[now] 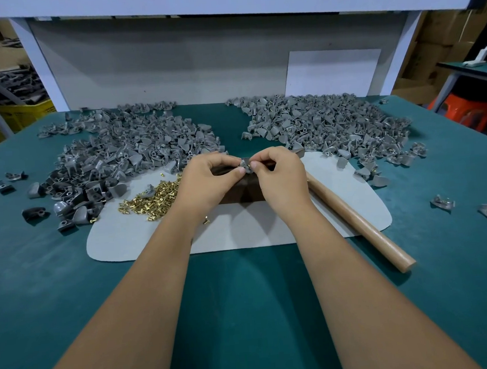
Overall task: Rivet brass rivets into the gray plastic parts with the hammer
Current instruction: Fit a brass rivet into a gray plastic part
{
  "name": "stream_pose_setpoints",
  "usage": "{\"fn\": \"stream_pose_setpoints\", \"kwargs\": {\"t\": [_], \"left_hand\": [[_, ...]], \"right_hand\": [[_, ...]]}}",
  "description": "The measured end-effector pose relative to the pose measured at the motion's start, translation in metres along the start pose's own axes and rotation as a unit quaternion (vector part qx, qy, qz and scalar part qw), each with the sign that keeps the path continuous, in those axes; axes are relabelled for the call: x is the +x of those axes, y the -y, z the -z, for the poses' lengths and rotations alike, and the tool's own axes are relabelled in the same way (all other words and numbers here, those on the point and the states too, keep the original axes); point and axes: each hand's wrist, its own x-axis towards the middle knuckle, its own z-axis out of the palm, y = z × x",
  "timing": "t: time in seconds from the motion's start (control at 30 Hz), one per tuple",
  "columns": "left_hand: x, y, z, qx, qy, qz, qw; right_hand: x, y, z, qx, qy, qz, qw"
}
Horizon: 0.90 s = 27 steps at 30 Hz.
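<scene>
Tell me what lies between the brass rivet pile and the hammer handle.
In the head view, both hands pinching a gray part over a dark block.

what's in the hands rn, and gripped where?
One gray plastic part, pinched at its edges between left hand and right hand fingertips. Hammer lies untouched.

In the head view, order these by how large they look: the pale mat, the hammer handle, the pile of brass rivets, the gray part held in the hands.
1. pale mat
2. hammer handle
3. pile of brass rivets
4. gray part
</scene>
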Motion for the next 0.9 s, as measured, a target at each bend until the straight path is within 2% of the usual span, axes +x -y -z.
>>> {"fn": "stream_pose_setpoints", "kwargs": {"t": [0.13, 0.47, 0.57, 0.7, 0.9], "left_hand": [[0.001, 0.001, -0.001, 0.001, -0.007, 0.011, 1.0], [0.003, 0.006, 0.0, 0.021, 0.002, 0.006, 1.0], [0.004, 0.007, 0.0, 0.017, 0.0, 0.005, 1.0], [0.004, 0.007, -0.003, 0.002, -0.002, 0.024, 1.0], [0.003, 0.005, -0.002, -0.021, 0.006, 0.027, 0.999]], "right_hand": [[0.0, 0.002, -0.001, -0.019, 0.007, 0.019, 1.0], [0.001, 0.005, -0.001, -0.156, 0.021, 0.09, 0.983], [0.002, 0.008, 0.0, -0.217, 0.034, 0.119, 0.968], [0.007, 0.015, 0.001, -0.335, 0.053, 0.159, 0.927], [0.01, 0.033, 0.004, -0.366, 0.09, 0.137, 0.916]]}}
